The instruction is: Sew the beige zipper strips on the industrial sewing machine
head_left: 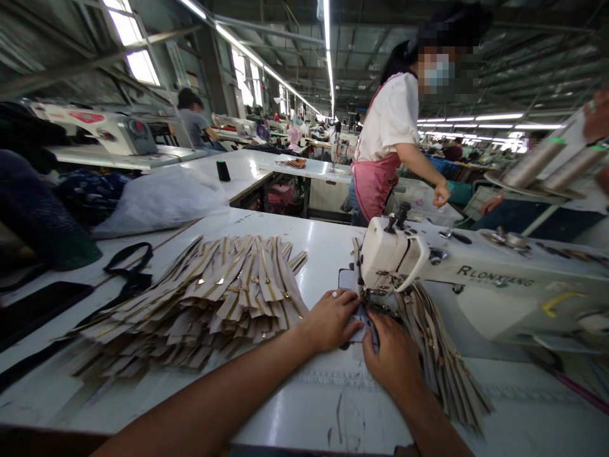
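My left hand (333,319), with a ring on one finger, rests by the needle area of a white sewing machine (387,254), its fingers bent down on the metal plate (346,279). Close beside it, my right hand (394,352) has its fingers together in front of the presser foot. What both hands press on is mostly covered by the fingers. Behind the needle a narrow strip (356,249) sticks out. A big heap of beige zippers (228,285) with gold teeth and pulls lies left of my hands. More zippers (440,355) hang together right of my right hand, under the machine arm.
Thread cones (535,164) stand at the right. At the left are a white plastic bag (162,200), a black strap (130,263) and a dark flat object (45,308). A person in a red apron (378,181) stands beyond the machine. A black thread spool (222,170) sits on the farther table.
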